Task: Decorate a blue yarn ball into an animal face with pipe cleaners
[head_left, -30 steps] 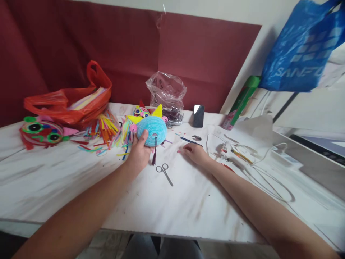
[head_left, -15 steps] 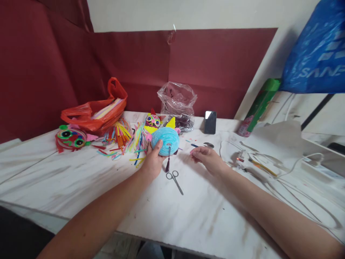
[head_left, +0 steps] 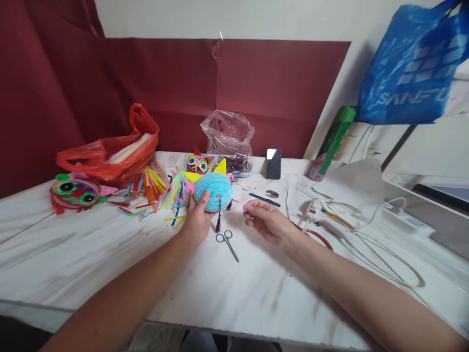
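My left hand [head_left: 199, 215] grips a round, coiled light-blue craft piece [head_left: 214, 189] with yellow ear shapes and pink balls at its sides. A dark purple tassel [head_left: 219, 222] hangs from the hole near its lower middle. To the right, my right hand [head_left: 266, 220] pinches a small pink coil-like piece [head_left: 245, 208] between thumb and forefinger, apart from the blue one. Metal scissors [head_left: 227, 244] lie on the table just below the tassel. Beyond my right hand are a dark blue pen-like tool [head_left: 264, 199] and a small dark metal piece [head_left: 271, 194].
A red plastic bag [head_left: 110, 151] stands at the back left, beside a colourful finished face [head_left: 78, 190] and bundles of pipe cleaners [head_left: 150, 185]. A clear bag [head_left: 229, 139] and a phone [head_left: 273, 164] stand at the back. White cables [head_left: 384, 264] sprawl on the right.
My view has turned slightly right. My right hand, with the pink piece, has come a little closer to the blue piece, which my left hand still holds.
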A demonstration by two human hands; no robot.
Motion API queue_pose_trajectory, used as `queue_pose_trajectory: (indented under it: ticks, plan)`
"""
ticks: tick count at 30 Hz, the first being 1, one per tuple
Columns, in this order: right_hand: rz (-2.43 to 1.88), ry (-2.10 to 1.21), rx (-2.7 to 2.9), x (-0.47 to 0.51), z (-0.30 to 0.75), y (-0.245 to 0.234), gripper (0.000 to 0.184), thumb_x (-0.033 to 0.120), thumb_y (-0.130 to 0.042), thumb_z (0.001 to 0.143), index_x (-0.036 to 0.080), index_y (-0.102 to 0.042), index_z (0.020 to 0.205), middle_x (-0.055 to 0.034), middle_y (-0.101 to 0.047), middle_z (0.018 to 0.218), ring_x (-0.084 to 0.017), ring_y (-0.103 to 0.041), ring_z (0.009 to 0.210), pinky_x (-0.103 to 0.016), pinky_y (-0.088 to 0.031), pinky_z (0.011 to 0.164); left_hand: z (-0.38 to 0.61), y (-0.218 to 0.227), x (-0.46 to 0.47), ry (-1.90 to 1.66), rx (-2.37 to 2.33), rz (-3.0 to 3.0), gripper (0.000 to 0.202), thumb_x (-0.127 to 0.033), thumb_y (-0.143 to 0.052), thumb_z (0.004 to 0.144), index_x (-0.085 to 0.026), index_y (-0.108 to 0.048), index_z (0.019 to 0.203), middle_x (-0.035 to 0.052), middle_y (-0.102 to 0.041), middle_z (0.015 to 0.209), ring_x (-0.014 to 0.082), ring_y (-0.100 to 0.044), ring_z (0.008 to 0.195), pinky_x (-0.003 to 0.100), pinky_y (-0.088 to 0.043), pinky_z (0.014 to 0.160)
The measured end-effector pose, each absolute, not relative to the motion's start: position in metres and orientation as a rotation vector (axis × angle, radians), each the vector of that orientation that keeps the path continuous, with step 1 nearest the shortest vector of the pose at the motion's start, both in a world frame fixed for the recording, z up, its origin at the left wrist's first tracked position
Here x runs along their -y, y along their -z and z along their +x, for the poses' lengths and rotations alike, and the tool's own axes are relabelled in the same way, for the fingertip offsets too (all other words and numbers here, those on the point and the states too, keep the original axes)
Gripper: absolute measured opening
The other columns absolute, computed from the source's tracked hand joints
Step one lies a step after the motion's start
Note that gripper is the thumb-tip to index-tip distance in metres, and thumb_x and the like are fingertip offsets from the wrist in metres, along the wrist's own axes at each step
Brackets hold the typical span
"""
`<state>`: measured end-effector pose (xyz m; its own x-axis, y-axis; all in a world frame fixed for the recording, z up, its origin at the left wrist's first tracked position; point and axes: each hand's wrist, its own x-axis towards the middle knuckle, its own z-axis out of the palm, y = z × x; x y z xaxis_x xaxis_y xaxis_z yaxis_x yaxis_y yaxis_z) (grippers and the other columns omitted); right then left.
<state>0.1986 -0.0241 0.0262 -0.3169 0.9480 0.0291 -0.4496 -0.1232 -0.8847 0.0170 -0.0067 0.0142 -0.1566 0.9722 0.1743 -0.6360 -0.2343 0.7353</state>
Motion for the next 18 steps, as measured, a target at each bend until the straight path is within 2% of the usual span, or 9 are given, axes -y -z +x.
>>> queue_pose_trajectory:
  ticks: [3,8,12,18]
  plan:
    - [-0.700,-1.667,0.993,0.029,0.194,-0.029,0.025,0.027,-0.087,0.057,0.017,-0.065,0.065,0.0033,-0.059,0.058,-0.007,-0.051,0.054,-0.021,-0.041,0.055,0.018,-0.014,0.008,-1.687,-0.602,0.777,0.058,-0.034,-0.074,0.074,-0.033,-0.050,0.127,0.0060,-0.055,0.133,0.0262,-0.058,0.116,0.046,-0.055,0.088]
    - [-0.708,-1.656,0.959,0.035,0.188,-0.032,0.025,0.024,-0.086,0.056,0.018,-0.069,0.074,0.0044,-0.059,0.059,-0.007,-0.049,0.051,-0.023,-0.041,0.053,0.020,-0.013,0.010,-1.684,-0.599,0.774,0.059,-0.034,-0.076,0.071,-0.033,-0.050,0.125,0.0060,-0.056,0.131,0.0265,-0.058,0.116,0.044,-0.056,0.088]
    - [-0.724,-1.621,0.995,0.039,0.183,-0.034,0.025,0.028,-0.087,0.055,0.017,-0.068,0.067,0.0034,-0.061,0.058,-0.007,-0.050,0.049,-0.022,-0.039,0.051,0.023,-0.011,0.013,-1.703,-0.612,0.797,0.054,-0.034,-0.076,0.070,-0.032,-0.052,0.118,0.0042,-0.060,0.125,0.0247,-0.061,0.112,0.042,-0.055,0.088]
    - [-0.757,-1.515,1.032,0.038,0.169,-0.038,0.026,0.033,-0.085,0.058,0.017,-0.067,0.068,0.0028,-0.060,0.057,-0.008,-0.050,0.052,-0.023,-0.039,0.052,0.028,-0.009,0.019,-1.708,-0.663,0.816,0.061,-0.035,-0.077,0.071,-0.032,-0.048,0.124,0.0041,-0.065,0.116,0.0225,-0.065,0.103,0.042,-0.054,0.089]
